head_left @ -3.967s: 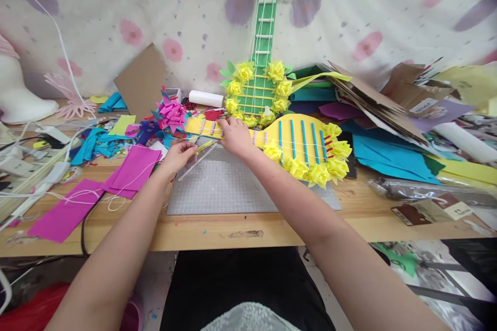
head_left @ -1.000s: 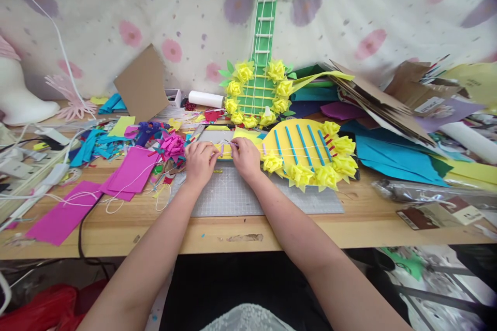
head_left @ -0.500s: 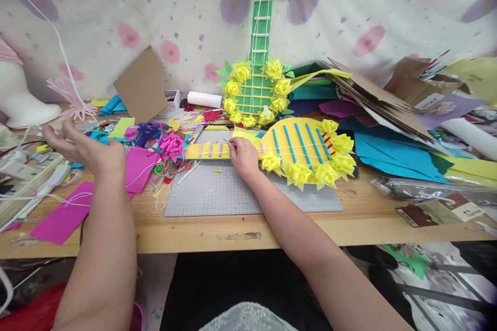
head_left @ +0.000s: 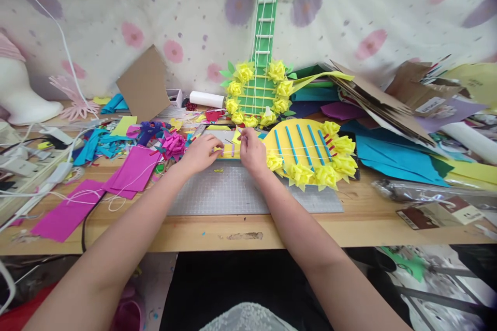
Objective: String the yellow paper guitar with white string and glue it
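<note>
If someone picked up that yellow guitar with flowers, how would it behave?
Probably light: the yellow guitar looks like papercraft. Its straight, flat shape suggests some stiffness, while its thin-petalled flowers may crush easily.

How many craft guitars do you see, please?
2: the green guitar stands upright at the back; the yellow guitar lies in front, partly hidden by the left hand and right hand.

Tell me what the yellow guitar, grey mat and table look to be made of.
Yellow guitar: possibly paper or felt over card, matte; flat, even colour and a thin blue edge suggest it.
Grey mat: likely plastic or rubber, dull, with a fine printed grid.
Table: apparently wood, smooth; pale grain and a rough brown patch show.
</note>
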A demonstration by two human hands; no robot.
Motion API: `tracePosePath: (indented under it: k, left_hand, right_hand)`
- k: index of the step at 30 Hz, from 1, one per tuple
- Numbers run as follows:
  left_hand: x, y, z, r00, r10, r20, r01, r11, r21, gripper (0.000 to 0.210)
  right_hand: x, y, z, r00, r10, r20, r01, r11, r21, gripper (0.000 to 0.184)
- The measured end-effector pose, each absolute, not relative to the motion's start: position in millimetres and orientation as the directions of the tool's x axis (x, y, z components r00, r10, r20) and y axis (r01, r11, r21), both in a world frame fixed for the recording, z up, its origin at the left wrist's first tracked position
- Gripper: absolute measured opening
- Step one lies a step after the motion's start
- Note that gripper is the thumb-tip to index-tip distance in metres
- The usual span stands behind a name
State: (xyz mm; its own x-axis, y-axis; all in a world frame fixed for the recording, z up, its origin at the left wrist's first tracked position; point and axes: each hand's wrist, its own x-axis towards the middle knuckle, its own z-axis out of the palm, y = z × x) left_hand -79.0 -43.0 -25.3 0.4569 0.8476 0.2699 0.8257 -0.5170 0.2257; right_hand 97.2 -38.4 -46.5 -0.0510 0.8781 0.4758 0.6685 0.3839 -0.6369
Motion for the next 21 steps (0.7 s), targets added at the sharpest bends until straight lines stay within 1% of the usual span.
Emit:
tracePosePath:
  k: [2,4,6,9,11,13,14,16,17,19,20,21]
  left_hand:
    - [-67.9,-38.8,-22.0,0.429,0.866,0.256,0.825,-0.491,0.279,0.019]
    - [-56.7,-34.0,-18.6,0.421,0.885,0.198,0.839,-0.463,0.285,0.020]
    - [-48.4,-29.2,-16.8,0.432,0.895,0.106,0.859,-0.445,0.253,0.021]
    - [-43.2,-23.6,-16.6,0.430,0.902,-0.021,0.889,-0.420,0.184,0.020]
    - [-42.9,-21.6,-16.7,0.429,0.901,-0.060,0.896,-0.415,0.159,0.018]
    - [-43.1,-20.7,-16.0,0.458,0.887,-0.060,0.879,-0.441,0.182,0.015]
    - [-43.4,-20.5,-15.0,0.478,0.877,-0.049,0.861,-0.458,0.220,0.014]
    - [-44.8,-20.2,-11.3,0.501,0.866,-0.016,0.812,-0.463,0.357,0.014]
    - [-46.3,-20.0,-8.3,0.497,0.868,-0.015,0.780,-0.439,0.445,0.015]
    - [-52.3,-19.3,0.7,0.482,0.874,-0.067,0.721,-0.352,0.597,0.019]
    - [-57.0,-18.8,6.8,0.474,0.875,-0.100,0.705,-0.309,0.638,0.022]
    - [-63.1,-18.2,13.9,0.468,0.874,-0.132,0.708,-0.281,0.648,0.024]
  right_hand:
    - [101.4,-38.0,-37.6,-0.103,0.863,0.495,0.671,0.428,-0.605,0.022]
    - [108.2,-35.2,-30.0,-0.141,0.869,0.474,0.671,0.435,-0.600,0.021]
    - [116.8,-30.5,-25.4,-0.209,0.889,0.407,0.673,0.433,-0.600,0.021]
    - [128.0,-23.2,-23.0,-0.358,0.878,0.316,0.686,0.477,-0.549,0.031]
    - [131.0,-20.2,-22.6,-0.452,0.843,0.292,0.673,0.537,-0.509,0.037]
    - [130.1,-18.3,-22.1,-0.526,0.805,0.274,0.647,0.587,-0.486,0.040]
    - [128.8,-17.6,-21.8,-0.554,0.790,0.262,0.631,0.604,-0.486,0.040]
    - [125.8,-15.8,-21.1,-0.577,0.777,0.251,0.606,0.613,-0.507,0.038]
    - [124.7,-14.7,-20.7,-0.567,0.784,0.252,0.598,0.602,-0.529,0.036]
    - [123.7,-12.6,-19.8,-0.521,0.815,0.253,0.587,0.557,-0.587,0.033]
    - [123.8,-11.7,-19.1,-0.493,0.833,0.251,0.584,0.530,-0.615,0.032]
    - [124.2,-11.0,-18.4,-0.467,0.849,0.247,0.581,0.505,-0.638,0.031]
